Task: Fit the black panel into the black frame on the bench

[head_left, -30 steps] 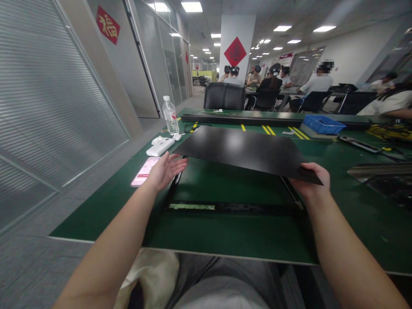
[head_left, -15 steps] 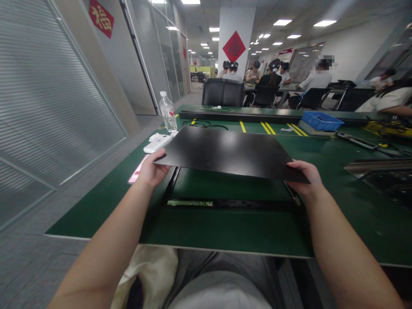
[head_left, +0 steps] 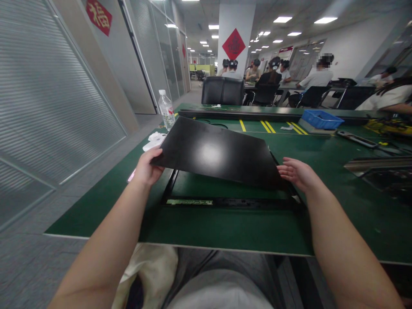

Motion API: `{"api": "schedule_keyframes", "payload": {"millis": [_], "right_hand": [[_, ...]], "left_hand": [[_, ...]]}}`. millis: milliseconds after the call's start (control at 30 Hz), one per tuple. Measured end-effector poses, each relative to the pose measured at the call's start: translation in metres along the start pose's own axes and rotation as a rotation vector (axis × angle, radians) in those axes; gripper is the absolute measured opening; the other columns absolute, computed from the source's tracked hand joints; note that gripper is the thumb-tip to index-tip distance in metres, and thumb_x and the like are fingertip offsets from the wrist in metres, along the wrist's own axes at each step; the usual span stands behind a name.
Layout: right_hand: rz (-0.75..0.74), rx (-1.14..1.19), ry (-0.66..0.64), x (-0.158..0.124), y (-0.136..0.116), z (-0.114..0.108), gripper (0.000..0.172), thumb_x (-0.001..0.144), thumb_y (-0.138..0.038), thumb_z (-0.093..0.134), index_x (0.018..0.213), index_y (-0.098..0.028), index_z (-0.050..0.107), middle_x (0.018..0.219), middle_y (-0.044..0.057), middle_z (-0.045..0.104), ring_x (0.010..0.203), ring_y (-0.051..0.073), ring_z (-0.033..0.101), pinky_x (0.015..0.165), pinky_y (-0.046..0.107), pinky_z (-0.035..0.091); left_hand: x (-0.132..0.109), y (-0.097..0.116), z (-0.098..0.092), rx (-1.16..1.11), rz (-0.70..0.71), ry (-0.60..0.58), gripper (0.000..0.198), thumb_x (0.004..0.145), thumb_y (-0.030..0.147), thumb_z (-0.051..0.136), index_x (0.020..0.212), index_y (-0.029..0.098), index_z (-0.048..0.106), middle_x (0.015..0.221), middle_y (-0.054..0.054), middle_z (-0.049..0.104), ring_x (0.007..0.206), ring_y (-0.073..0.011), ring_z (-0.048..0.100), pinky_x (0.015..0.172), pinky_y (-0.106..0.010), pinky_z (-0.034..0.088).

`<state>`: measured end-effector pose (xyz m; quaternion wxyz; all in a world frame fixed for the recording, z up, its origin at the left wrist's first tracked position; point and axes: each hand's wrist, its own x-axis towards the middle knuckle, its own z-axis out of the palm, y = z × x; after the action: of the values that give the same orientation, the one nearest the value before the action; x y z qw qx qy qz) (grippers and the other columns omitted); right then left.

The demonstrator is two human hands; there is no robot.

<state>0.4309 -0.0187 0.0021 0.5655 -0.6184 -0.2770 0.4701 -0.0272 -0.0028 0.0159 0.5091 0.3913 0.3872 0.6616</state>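
A thin, glossy black panel [head_left: 222, 152] slants over the green table, its right end lower than its left. My left hand [head_left: 149, 167] grips the panel's left corner, thumb on top. At the right edge, my right hand [head_left: 299, 173] has its fingers stretched out, their tips beside or just touching the panel; contact is hard to tell. Under the panel lies a black rectangular frame [head_left: 257, 203], partly hidden, with a green circuit strip [head_left: 189, 202] along the left half of its near side.
A water bottle [head_left: 166, 110] and white items [head_left: 154, 140] stand at the left. Across the table [head_left: 225, 231], a blue bin [head_left: 322, 119] sits at the back right. Dark panels [head_left: 383, 171] lie at the right. People sit in the background.
The panel has tilted, its right end dropping and shifting left. My right hand has loosened its hold and spread its fingers. My left hand keeps its grip.
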Motion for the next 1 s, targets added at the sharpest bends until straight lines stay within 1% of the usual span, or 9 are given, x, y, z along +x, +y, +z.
{"api": "schedule_keyframes", "payload": {"millis": [133,267,333,500,600,700,767,900,1000], "right_hand": [[-0.021,-0.093,0.034,0.004,0.003,-0.001,0.038,0.075,-0.008,0.063,0.11,-0.018,0.057,0.067,0.009,0.073,0.053,0.02,0.068,0.045,0.023,0.054],[-0.054,-0.126,0.089,0.006,0.005,-0.001,0.052,0.072,-0.008,0.067,0.122,-0.019,0.052,0.064,0.007,0.072,0.049,0.022,0.067,0.041,0.024,0.052],[-0.062,-0.145,0.105,0.006,0.004,-0.001,0.055,0.073,-0.008,0.066,0.125,-0.019,0.051,0.062,0.006,0.071,0.048,0.021,0.066,0.04,0.024,0.052],[-0.101,-0.193,0.129,0.005,0.004,-0.002,0.051,0.074,-0.008,0.064,0.123,-0.018,0.053,0.062,0.005,0.071,0.049,0.019,0.066,0.04,0.021,0.049],[-0.136,-0.213,0.145,0.006,0.005,-0.002,0.047,0.073,-0.008,0.065,0.117,-0.02,0.057,0.063,0.004,0.071,0.047,0.016,0.063,0.036,0.016,0.04],[-0.152,-0.196,0.147,0.009,0.007,-0.003,0.044,0.071,-0.006,0.065,0.113,-0.018,0.059,0.063,0.004,0.071,0.041,0.011,0.055,0.033,0.014,0.03],[-0.151,-0.171,0.157,0.012,0.008,-0.004,0.042,0.07,-0.005,0.066,0.11,-0.017,0.06,0.063,0.006,0.071,0.038,0.01,0.051,0.033,0.014,0.027],[-0.144,-0.139,0.192,0.017,0.011,-0.007,0.041,0.068,-0.003,0.071,0.106,-0.016,0.063,0.065,0.007,0.072,0.035,0.008,0.047,0.032,0.014,0.025],[-0.148,-0.126,0.202,0.018,0.012,-0.008,0.038,0.066,-0.003,0.073,0.101,-0.016,0.065,0.064,0.006,0.071,0.035,0.007,0.045,0.031,0.014,0.025]], "left_hand": [[0.001,-0.002,-0.002,0.063,-0.004,-0.02,0.027,0.059,0.027,0.074,0.084,0.016,0.073,0.076,-0.004,0.075,0.074,-0.0204,0.071,0.061,-0.025,0.056],[0.0,-0.005,-0.001,0.146,0.001,-0.049,0.03,0.059,0.03,0.074,0.087,0.017,0.074,0.079,-0.004,0.074,0.07,-0.0197,0.068,0.061,-0.027,0.055],[-0.002,-0.005,0.0,0.162,-0.008,-0.05,0.03,0.058,0.029,0.075,0.085,0.018,0.073,0.078,-0.003,0.073,0.068,-0.0182,0.066,0.06,-0.026,0.054],[-0.005,-0.002,0.004,0.182,-0.042,-0.067,0.027,0.055,0.026,0.076,0.079,0.018,0.067,0.069,0.001,0.065,0.059,-0.0134,0.057,0.053,-0.022,0.047],[-0.005,-0.001,0.004,0.211,-0.041,-0.077,0.026,0.055,0.028,0.075,0.077,0.019,0.064,0.069,0.001,0.062,0.057,-0.013,0.054,0.051,-0.022,0.044],[-0.005,-0.001,0.003,0.231,-0.032,-0.086,0.026,0.056,0.029,0.073,0.078,0.019,0.062,0.07,0.001,0.06,0.058,-0.0132,0.054,0.052,-0.023,0.044],[-0.005,-0.002,0.003,0.247,-0.036,-0.099,0.027,0.057,0.029,0.072,0.08,0.019,0.061,0.07,0.001,0.059,0.059,-0.0138,0.054,0.054,-0.024,0.045],[-0.005,-0.003,0.002,0.263,-0.048,-0.11,0.029,0.058,0.03,0.071,0.083,0.02,0.061,0.073,0.001,0.061,0.062,-0.0153,0.055,0.056,-0.026,0.046],[-0.006,-0.003,0.004,0.252,-0.065,-0.112,0.027,0.056,0.029,0.071,0.079,0.02,0.06,0.068,0.002,0.059,0.061,-0.0149,0.054,0.056,-0.025,0.045]]}}
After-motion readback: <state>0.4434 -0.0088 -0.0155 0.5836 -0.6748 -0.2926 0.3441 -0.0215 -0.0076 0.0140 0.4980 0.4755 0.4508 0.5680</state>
